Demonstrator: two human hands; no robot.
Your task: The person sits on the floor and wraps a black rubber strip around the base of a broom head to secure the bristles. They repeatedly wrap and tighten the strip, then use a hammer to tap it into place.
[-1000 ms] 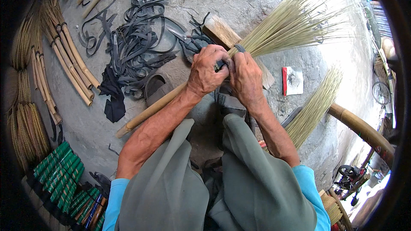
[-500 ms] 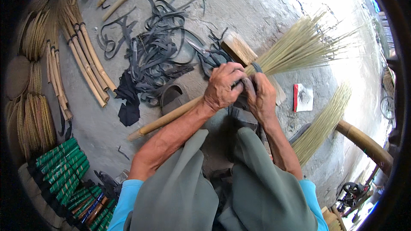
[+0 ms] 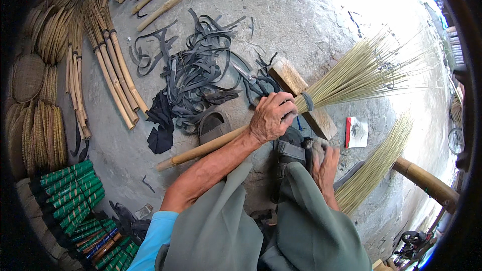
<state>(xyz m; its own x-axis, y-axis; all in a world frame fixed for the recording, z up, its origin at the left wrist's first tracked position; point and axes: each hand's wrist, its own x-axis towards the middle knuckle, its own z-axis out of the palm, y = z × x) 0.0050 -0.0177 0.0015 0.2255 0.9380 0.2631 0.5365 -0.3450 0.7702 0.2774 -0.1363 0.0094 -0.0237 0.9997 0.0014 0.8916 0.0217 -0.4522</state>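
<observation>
A straw broom has pale bristles (image 3: 361,70) fanning to the upper right and a bamboo handle (image 3: 206,146) slanting down left. My left hand (image 3: 273,116) is closed around it where the handle meets the bristles. Just beyond my fingers, a dark rubber strip (image 3: 307,101) encircles the straw. My right hand (image 3: 324,163) is lower, off the broom, beside my sandaled foot (image 3: 291,153). Its fingers are bent, and what they hold, if anything, is hidden. Under the bristles lies a wooden block (image 3: 321,123).
Scissors (image 3: 244,72) lie beside tangled black rubber strips (image 3: 201,65). A second straw bundle (image 3: 376,163) rests at right, near a thick bamboo pole (image 3: 427,183). A red-and-white packet (image 3: 356,132) is on the floor. Bamboo-handled brooms (image 3: 118,75) and green-wrapped handles (image 3: 73,190) lie at left.
My right hand has left the broom and moved down toward me. My left hand stays on the broom, and the strip around the straw is now in plain sight. The whole view has shifted slightly.
</observation>
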